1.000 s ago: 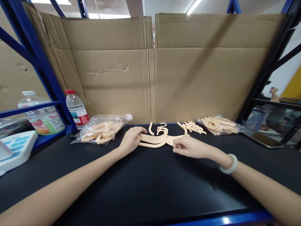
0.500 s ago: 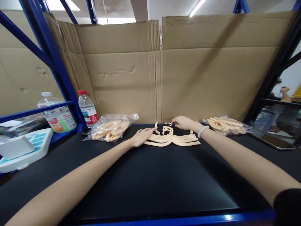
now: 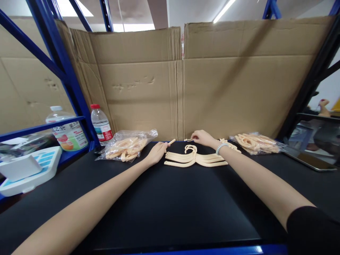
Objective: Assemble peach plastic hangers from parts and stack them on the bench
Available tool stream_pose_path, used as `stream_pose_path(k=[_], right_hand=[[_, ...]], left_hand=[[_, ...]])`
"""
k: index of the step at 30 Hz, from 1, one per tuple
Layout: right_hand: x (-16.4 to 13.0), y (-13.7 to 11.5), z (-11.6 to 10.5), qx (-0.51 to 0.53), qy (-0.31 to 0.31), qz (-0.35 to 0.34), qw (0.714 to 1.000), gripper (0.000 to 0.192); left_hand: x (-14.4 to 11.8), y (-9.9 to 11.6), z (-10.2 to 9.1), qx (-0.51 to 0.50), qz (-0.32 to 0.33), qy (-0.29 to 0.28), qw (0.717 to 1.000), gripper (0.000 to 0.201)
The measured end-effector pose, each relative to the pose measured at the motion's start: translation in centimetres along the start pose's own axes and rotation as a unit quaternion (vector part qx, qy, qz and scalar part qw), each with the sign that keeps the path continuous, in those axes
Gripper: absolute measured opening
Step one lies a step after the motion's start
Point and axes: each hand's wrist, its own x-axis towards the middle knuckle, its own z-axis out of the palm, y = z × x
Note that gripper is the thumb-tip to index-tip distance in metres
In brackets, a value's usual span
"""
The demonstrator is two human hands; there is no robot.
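Reaching forward, left hand (image 3: 156, 151) pinches a short peg (image 3: 171, 142), right hand (image 3: 201, 137) pinches a small piece (image 3: 188, 140)

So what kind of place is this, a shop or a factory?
Probably a warehouse packing bench: blue metal shelf posts, flattened brown cardboard walls, and clear plastic bags of peach-coloured hangers beside a loose stack of peach plastic hangers on the black worktop.

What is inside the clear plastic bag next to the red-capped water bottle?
The clear plastic bag holds a heap of cream plastic hanger pieces, curved like the loose hangers stacked by the left hand. Glare and overlap hide their number and whatever lies underneath.
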Motion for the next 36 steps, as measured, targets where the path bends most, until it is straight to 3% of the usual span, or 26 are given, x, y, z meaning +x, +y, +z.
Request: stream_pose_path(k=[4, 7, 11, 13, 15, 20, 24, 28, 30, 32, 34, 36], right_hand=[[-1.5, 0.4, -0.7, 0.08, 0.112, 0.055, 0.989, 0.017], [-3.8, -0.3, -1.5, 0.149, 0.157, 0.089, 0.972, 0.024], [-7.9, -2.6, -3.0, 0.245, 0.153, 0.1, 0.952, 0.032], [-9.7, -4.0, -3.6, 0.369, 0.142, 0.118, 0.911, 0.031], [-11.2, -5.2, -3.9, 0.431, 0.126, 0.134, 0.884, 0.029], [-12.3, -6.9, -3.8, 0.495, 0.081, 0.15, 0.852, 0.02], [-12.2, -7.1, -3.8, 0.541, 0.073, 0.176, 0.819, 0.022], [-12.4, -7.4, -3.6, 0.545, 0.067, 0.196, 0.812, 0.029], [-12.5, -7.5, -3.3, 0.543, 0.059, 0.203, 0.813, 0.032], [-12.6, -7.7, -2.9, 0.545, 0.054, 0.208, 0.81, 0.035], [-12.7, -7.8, -2.6, 0.548, 0.051, 0.208, 0.809, 0.037], [-12.8, -7.8, -2.5, 0.549, 0.048, 0.2, 0.81, 0.037]], left_hand=[[0.0, -0.4, 0.0, 0.026, -0.034, 0.038, 0.998, 0.04], [-0.1, -0.6, -0.1, 0.033, -0.05, 0.063, 0.996, 0.026], [-0.4, -0.6, 0.0, 0.014, -0.071, 0.097, 0.993, 0.016], [-0.5, -0.5, 0.1, -0.007, -0.083, 0.114, 0.99, 0.018], [-0.6, -0.5, 0.1, -0.033, -0.096, 0.131, 0.986, 0.019], [-0.8, 0.0, -0.2, -0.13, -0.118, 0.186, 0.967, 0.021], [-1.0, 2.0, -0.4, -0.241, -0.132, 0.228, 0.934, 0.016], [-2.4, 6.1, 0.1, -0.361, -0.147, 0.174, 0.904, 0.016], [-3.5, 8.2, 0.7, -0.544, -0.189, 0.101, 0.811, 0.022], [-4.6, 9.9, 1.2, -0.62, -0.219, 0.047, 0.752, 0.024], [-5.5, 11.1, 1.5, -0.644, -0.22, 0.011, 0.733, 0.029], [-6.1, 11.8, 1.6, -0.643, -0.214, -0.005, 0.735, 0.03]])
